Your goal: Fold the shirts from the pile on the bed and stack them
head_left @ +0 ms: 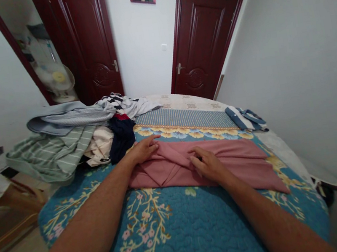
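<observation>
A dusty-pink garment [237,157] lies lengthwise across the quilted table cover, folded into a long strip with creases near its left part. I cannot make out its exact kind. My left hand [145,150] rests on its upper left edge, fingers stretched out and pointing right. Over the middle of the garment, my right hand [206,164] has its fingers bent, and they appear to pinch a fold of the fabric. A diagonal ridge of cloth runs between the two hands.
Left of the garment lies a heap of clothes: a green striped one [54,150], a grey one [71,116] and a navy one [122,137]. A folded blue-and-white garment [245,118] sits at the right edge of the teal floral cover [185,230]. A wooden stool [11,206] stands at left.
</observation>
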The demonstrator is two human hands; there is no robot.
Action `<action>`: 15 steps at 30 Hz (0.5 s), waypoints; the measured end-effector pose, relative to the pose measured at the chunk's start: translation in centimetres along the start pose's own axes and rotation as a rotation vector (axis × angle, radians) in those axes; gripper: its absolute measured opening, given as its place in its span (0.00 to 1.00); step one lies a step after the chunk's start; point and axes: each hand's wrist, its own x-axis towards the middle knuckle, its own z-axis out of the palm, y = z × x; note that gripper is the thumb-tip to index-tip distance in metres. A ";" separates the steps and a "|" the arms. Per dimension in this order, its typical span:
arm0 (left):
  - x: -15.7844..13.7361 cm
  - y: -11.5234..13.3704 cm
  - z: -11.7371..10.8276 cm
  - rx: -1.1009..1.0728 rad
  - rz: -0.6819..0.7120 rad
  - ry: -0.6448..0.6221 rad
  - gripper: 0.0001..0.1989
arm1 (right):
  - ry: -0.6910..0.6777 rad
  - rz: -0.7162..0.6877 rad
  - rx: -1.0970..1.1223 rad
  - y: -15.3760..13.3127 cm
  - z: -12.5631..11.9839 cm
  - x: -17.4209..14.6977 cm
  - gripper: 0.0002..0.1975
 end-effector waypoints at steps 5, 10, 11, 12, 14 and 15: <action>-0.4 0.3 -0.5 -0.111 0.030 -0.039 0.36 | -0.021 0.067 -0.019 -0.3 -0.1 3.4 0.18; -0.6 0.5 -0.3 -0.129 0.057 -0.030 0.37 | -0.037 0.149 -0.145 -1.5 2.7 7.0 0.19; -0.6 0.5 -0.3 -0.136 0.061 -0.034 0.37 | -0.044 0.158 -0.164 -1.9 3.4 7.4 0.19; -0.7 0.5 -0.2 -0.143 0.067 -0.038 0.37 | -0.051 0.161 -0.176 -2.3 4.2 7.6 0.20; -0.8 0.6 -0.2 -0.138 0.090 -0.045 0.37 | -0.050 0.153 -0.193 -3.1 5.6 7.7 0.21; -0.8 0.7 -0.3 -0.124 0.101 -0.046 0.37 | -0.040 0.145 -0.197 -3.3 6.1 7.7 0.21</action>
